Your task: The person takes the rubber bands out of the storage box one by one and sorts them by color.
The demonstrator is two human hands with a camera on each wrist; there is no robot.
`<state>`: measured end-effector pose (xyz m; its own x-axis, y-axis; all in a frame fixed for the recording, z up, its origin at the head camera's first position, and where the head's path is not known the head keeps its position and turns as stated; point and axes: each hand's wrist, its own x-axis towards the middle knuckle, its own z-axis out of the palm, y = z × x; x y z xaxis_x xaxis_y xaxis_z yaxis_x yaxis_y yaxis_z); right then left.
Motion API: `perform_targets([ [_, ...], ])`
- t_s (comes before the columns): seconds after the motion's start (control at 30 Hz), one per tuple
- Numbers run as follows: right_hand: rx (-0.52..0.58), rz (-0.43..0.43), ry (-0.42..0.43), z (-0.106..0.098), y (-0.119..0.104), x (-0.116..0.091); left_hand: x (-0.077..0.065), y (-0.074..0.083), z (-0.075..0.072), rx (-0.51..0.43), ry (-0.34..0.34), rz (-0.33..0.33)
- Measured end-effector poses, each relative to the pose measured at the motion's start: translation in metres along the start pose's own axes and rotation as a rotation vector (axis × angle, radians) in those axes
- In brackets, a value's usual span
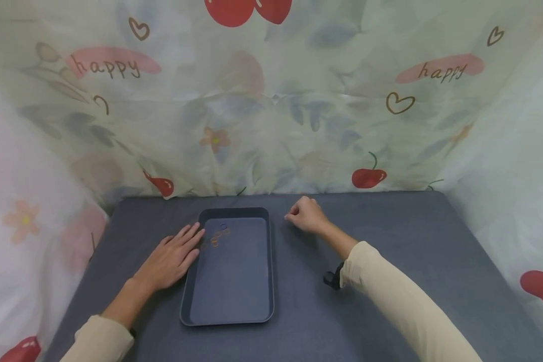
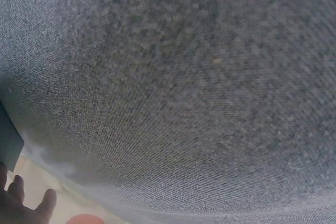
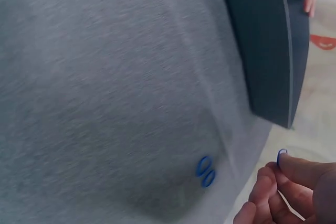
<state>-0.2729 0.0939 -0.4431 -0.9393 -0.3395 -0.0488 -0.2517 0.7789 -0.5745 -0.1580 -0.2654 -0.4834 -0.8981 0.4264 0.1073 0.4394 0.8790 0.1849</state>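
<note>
My left hand [image 1: 172,256] lies with fingers extended over the left rim of a dark rectangular tray [image 1: 235,281]. In the left wrist view, its fingertips [image 2: 47,200] show at the lower left, below a corner of the tray. Beyond the tray's right side, my right hand [image 1: 308,215] pinches a small blue rubber band [image 3: 278,157] between thumb and forefinger. Two more blue rubber bands [image 3: 199,168] lie side by side on the grey cloth near that hand. Inside the tray, toward its far left, are several orange-yellow bands [image 1: 214,243] and a blue band [image 1: 223,224].
A dark grey cloth [image 1: 389,226] covers the table. Patterned curtains [image 1: 276,141] hang behind it and along both sides. A black strap with a small device [image 1: 332,279] sits at my right sleeve cuff.
</note>
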Motion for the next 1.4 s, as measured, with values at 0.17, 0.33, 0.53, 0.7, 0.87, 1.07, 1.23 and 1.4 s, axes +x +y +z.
perform_targets([
  [0.17,-0.024,-0.015,-0.059,-0.002,0.012,-0.008,0.0,0.0,0.0,0.009,0.002,0.003],
  [0.33,-0.004,-0.031,-0.108,-0.001,0.021,-0.015,0.0,-0.001,0.0,0.012,0.009,0.006],
  [0.53,-0.024,-0.048,-0.117,0.003,0.029,-0.021,0.0,-0.002,-0.001,0.009,0.012,0.01],
  [0.7,-0.037,-0.053,-0.122,0.005,0.03,-0.026,0.0,-0.002,-0.001,0.014,0.005,0.003],
  [0.87,-0.022,-0.031,-0.142,0.006,0.031,-0.029,0.001,-0.002,0.0,0.029,-0.007,-0.007],
  [1.07,-0.031,-0.014,-0.145,0.007,0.033,-0.032,0.0,-0.002,0.0,0.018,-0.008,-0.009],
  [1.23,-0.004,-0.005,-0.127,0.007,0.036,-0.033,-0.001,-0.003,0.002,0.01,0.003,0.0],
  [1.4,0.008,-0.01,-0.117,0.006,0.04,-0.032,-0.001,-0.004,0.003,0.002,0.007,0.006],
])
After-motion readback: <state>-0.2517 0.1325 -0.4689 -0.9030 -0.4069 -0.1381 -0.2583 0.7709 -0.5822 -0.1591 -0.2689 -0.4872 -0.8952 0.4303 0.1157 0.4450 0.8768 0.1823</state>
